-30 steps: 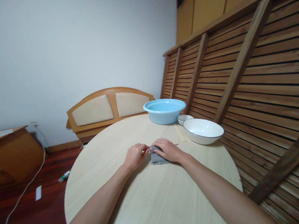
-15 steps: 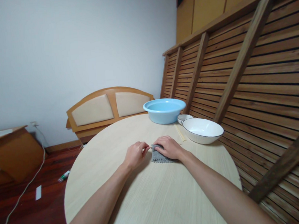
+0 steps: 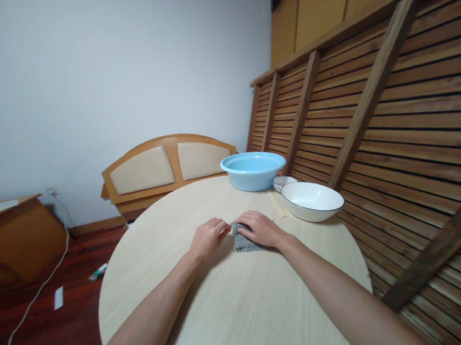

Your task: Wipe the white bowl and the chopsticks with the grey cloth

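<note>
A grey cloth (image 3: 244, 242) with a zigzag edge lies folded on the table under my right hand (image 3: 259, 227), whose fingers are closed over it. Out of the cloth's left side comes the end of a thin chopstick, pinched between the thumb and fingers of my left hand (image 3: 209, 236). Most of the chopstick is hidden by the cloth and my right hand; a small tip shows just past the right knuckles. Beyond my right hand, more pale chopsticks (image 3: 276, 204) lie on the tabletop.
On the round pale table (image 3: 241, 310), a light blue basin (image 3: 253, 180) stands at the back, beside a small patterned bowl (image 3: 284, 181) and a large white bowl (image 3: 313, 203) with a dark rim. A slatted wooden panel (image 3: 411, 142) leans along the right.
Slightly less of the chopstick shows past my right hand. My right fingers have shifted a little on the cloth. My left hand stays almost in place.
</note>
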